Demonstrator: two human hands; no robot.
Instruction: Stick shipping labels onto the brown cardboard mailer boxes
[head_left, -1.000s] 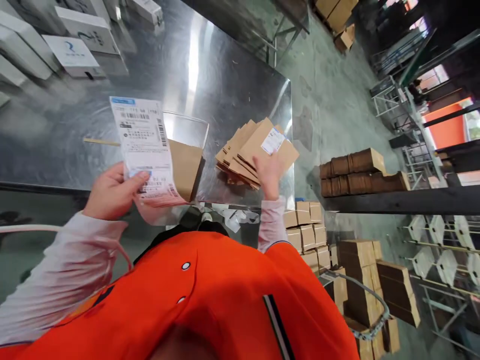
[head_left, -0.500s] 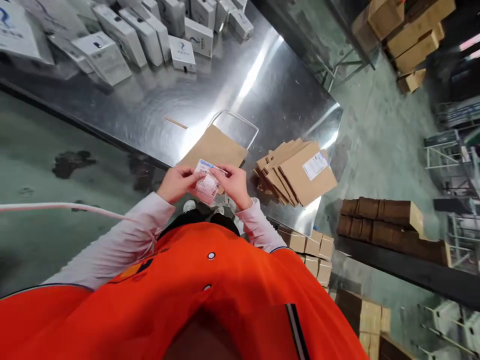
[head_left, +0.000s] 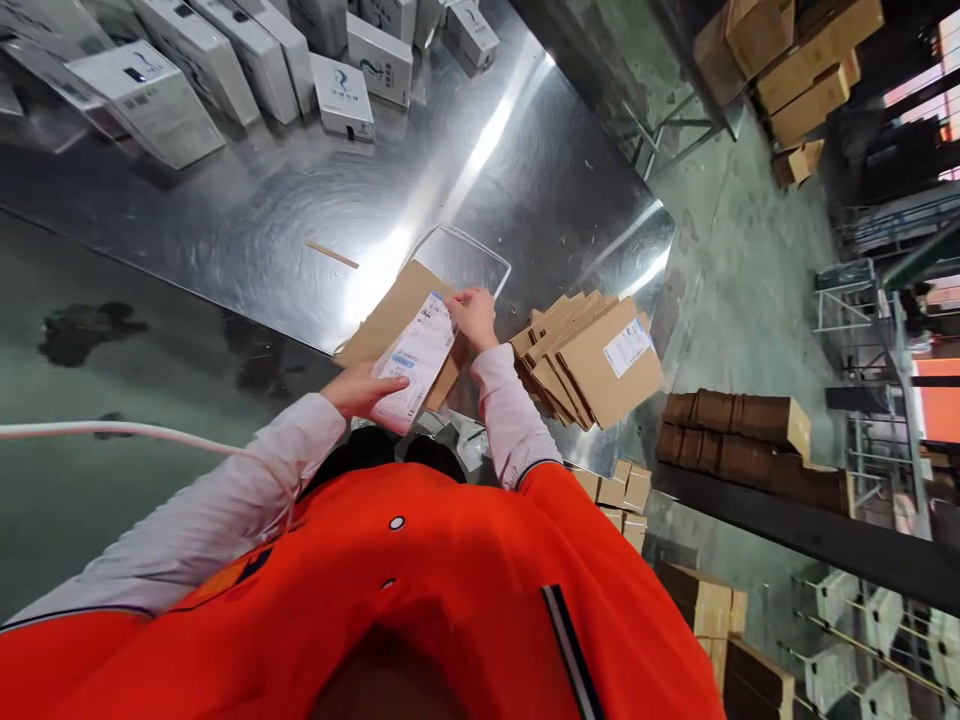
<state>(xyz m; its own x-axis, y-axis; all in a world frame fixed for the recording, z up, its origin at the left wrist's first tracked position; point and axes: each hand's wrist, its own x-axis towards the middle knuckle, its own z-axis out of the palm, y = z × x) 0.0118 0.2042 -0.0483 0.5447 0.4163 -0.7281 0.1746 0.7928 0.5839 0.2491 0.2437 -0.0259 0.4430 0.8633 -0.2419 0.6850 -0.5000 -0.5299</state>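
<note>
1. Kraft cardboard mailer (head_left: 390, 320): lies flat and angled at the near edge of the steel worktop (head_left: 225, 200), one corner by that edge and its far end reaching a clear rectangular frame (head_left: 469, 262).
2. Stack of flat kraft mailers (head_left: 592, 365): fanned on the worktop near its right corner, just beside the right hand, with a white sticker (head_left: 627, 347) on the top one.
3. White product boxes (head_left: 341, 95): stand in rows along the far left of the worktop, well apart from the hands.
4. Printed shipping label (head_left: 415, 360): lies slantwise on the kraft cardboard mailer, between both hands, its far end near the clear rectangular frame.
5. Left hand (head_left: 364, 390): open, fingers stretched flat across the label's lower part.
6. Right hand (head_left: 472, 315): curled over the label's far end, touching it; whether it pinches the label, I cannot tell.
7. Thin wooden stick (head_left: 331, 254): lies alone on the steel, left of the frame.
</note>
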